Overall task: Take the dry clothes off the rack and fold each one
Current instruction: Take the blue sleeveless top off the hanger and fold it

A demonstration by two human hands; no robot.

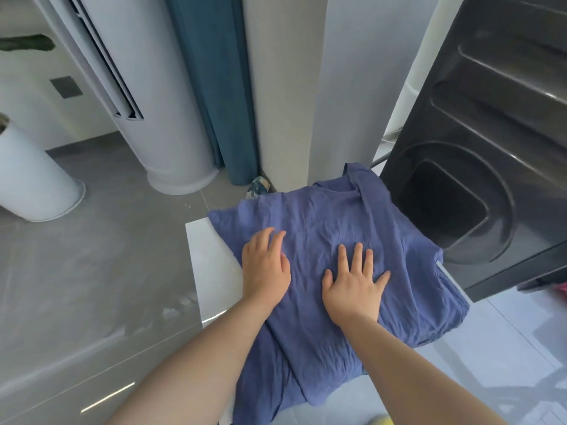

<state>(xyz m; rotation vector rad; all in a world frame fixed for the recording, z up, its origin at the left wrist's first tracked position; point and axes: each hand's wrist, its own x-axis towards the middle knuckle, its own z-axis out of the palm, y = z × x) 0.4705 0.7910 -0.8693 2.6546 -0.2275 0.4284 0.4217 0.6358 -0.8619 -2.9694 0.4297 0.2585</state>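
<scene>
Clock ref: taken from the middle of the view.
Left forearm (190, 363): bare, comes in from 7 o'clock.
Right forearm (414, 363): bare, comes in from 5 o'clock.
Left hand (265, 268): palm down on the cloth near its 9 o'clock edge. Fingers lie close together and slightly bent, tips blurred. It rests on the fabric and grips nothing.
Right hand (352, 283): palm flat on the middle of the cloth, fingers straight and spread wide, pinching nothing.
Hands: side by side and apart, with wrinkled fabric between them.
Blue-violet wrinkled fabric garment (337, 219): lies spread on the surface under both hands. Its near end hangs over the surface's near edge toward 6 o'clock. Its far corner points to 1 o'clock.
White glossy surface (208, 262): a bare strip shows along the garment's 9 o'clock side.
Pale glossy area (521, 338): at 4 o'clock, can't tell if it's the same surface.
Black moulded plastic panel with ribs and a rounded recess (478, 167): 2 to 3 o'clock, tilted, lower edge just beside the garment's far right side.
Grey tiled floor (92, 271): 9 o'clock, beside the surface.
Small patterned item (257, 187): on the floor just past the garment's far left corner, too blurred to identify.
White cylindrical pot (33, 179): far left, 9 to 10 o'clock, on the floor.
White round tower unit with a vertical slot (165, 124): 11 o'clock, standing on the floor.
Teal hanging curtain (214, 87): between the tower unit and the column.
White column (285, 87): 12 o'clock, beyond the garment.
</scene>
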